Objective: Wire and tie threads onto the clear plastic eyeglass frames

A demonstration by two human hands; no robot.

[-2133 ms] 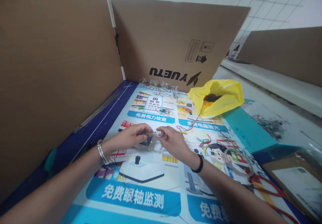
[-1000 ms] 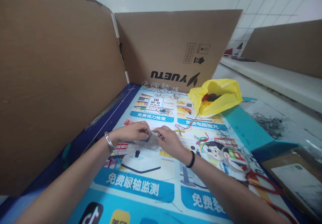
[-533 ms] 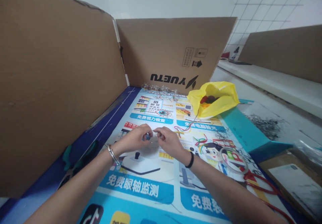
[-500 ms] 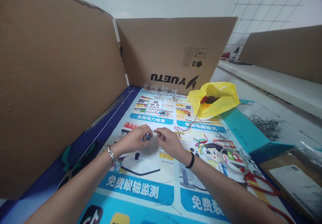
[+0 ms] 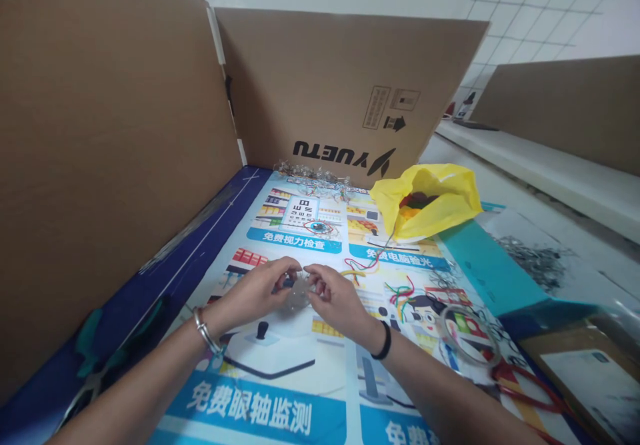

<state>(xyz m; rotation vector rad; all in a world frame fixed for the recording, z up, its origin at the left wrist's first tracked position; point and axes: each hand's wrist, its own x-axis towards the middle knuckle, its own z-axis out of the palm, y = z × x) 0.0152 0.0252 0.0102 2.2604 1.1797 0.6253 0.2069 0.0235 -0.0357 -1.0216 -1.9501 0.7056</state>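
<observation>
My left hand (image 5: pixel 255 292) and my right hand (image 5: pixel 335 295) meet over the printed poster (image 5: pixel 280 392) on the table. Both pinch a small clear plastic piece (image 5: pixel 299 292) with a blue bit inside it, fingers closed on its edges. A silver bangle sits on my left wrist and a black band on my right. Loose coloured cords (image 5: pixel 400 292) lie just right of my right hand.
A yellow bag (image 5: pixel 430 198) with coloured cords stands at the back right. A clear tape roll (image 5: pixel 467 335) and red-handled scissors (image 5: pixel 530 385) lie at the right. Cardboard walls (image 5: pixel 110 132) close off the left and back. Clear plastic bits (image 5: pixel 315 175) lie along the back wall.
Both hands stayed together on the small clear piece, working it with small finger moves. The camera tilted, so the hands sit slightly lower in view.
</observation>
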